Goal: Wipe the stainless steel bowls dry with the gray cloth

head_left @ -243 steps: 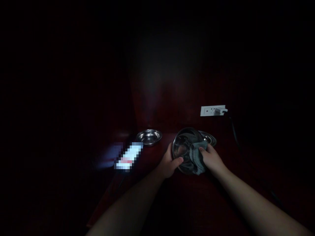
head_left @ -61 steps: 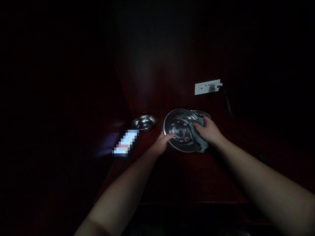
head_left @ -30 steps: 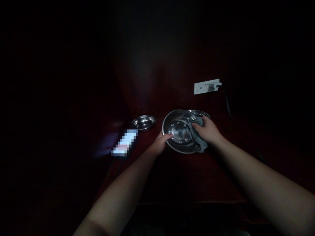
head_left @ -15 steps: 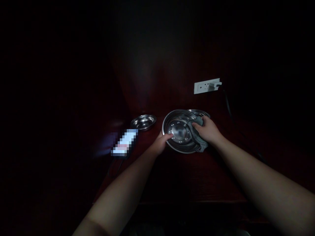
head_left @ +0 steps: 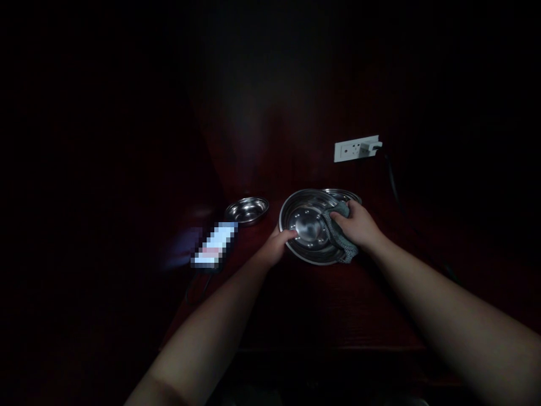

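A shiny metal bowl [head_left: 307, 225] is held up, tilted so its inside faces me. My left hand [head_left: 278, 246] grips its left rim, thumb inside and the other fingers hidden behind. On the bowl's right side, my right hand [head_left: 359, 224] is closed on a grey-green cloth [head_left: 340, 231], which drapes over the rim and touches the inner wall. Partly hidden behind the held bowl is another metal dish [head_left: 344, 195]. A smaller metal bowl [head_left: 248, 211] rests on the dark red table to the left.
A phone with a lit, blurred screen [head_left: 214, 245] lies left of my left forearm, with a cable [head_left: 195, 290] near it. On the back wall sits a white power socket [head_left: 347, 150] with a plug [head_left: 372, 148] and a dark cord [head_left: 392, 179] hanging down. The surroundings are very dark.
Almost nothing differs. Both hands, the bowl and the cloth keep their places; the whole view has shifted very slightly.
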`<state>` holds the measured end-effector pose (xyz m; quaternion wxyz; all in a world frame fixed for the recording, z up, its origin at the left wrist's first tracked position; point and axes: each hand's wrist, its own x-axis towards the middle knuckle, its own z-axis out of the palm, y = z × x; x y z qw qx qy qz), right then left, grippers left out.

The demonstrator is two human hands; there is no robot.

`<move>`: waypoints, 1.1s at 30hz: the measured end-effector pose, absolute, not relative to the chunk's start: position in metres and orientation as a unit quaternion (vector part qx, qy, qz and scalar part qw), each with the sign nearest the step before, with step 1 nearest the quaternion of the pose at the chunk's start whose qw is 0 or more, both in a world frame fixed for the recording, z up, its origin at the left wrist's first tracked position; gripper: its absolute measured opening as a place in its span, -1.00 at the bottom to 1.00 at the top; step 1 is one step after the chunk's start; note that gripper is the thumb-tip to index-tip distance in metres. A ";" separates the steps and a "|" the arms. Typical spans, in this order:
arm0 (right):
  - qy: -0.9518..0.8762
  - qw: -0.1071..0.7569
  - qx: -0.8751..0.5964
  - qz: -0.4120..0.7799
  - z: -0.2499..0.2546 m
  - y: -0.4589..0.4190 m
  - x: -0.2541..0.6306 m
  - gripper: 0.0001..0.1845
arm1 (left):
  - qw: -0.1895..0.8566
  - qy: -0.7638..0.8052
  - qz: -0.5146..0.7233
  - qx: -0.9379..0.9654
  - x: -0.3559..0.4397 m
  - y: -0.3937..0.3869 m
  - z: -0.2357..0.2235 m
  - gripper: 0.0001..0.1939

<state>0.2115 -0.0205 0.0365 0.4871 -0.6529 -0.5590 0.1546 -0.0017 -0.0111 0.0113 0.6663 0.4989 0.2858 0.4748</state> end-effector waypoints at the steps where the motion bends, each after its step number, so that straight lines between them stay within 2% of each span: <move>1: -0.562 0.484 -0.653 0.155 0.037 -0.021 0.212 -0.78 | 0.669 0.290 0.467 0.500 -0.003 -0.011 0.012 -0.54; 9: -0.567 0.476 -0.654 0.156 0.038 -0.022 0.212 -0.78 | 0.671 0.296 0.455 0.505 -0.004 -0.010 0.013 -0.58; 13: -0.550 0.506 -0.637 0.189 0.036 -0.020 0.212 -0.79 | 0.667 0.282 0.465 0.509 -0.002 -0.010 0.012 -0.59; 18: -0.481 0.582 -0.570 0.325 0.033 -0.018 0.209 -0.76 | 0.650 0.246 0.498 0.518 -0.001 -0.013 0.015 -0.42; 24: -0.443 0.616 -0.569 0.319 0.033 -0.018 0.208 -0.75 | 0.631 0.236 0.493 0.551 0.001 -0.021 0.024 -0.19; 33: -0.443 0.613 -0.564 0.331 0.032 -0.018 0.207 -0.72 | 0.586 0.262 0.505 0.577 0.004 -0.019 0.021 -0.28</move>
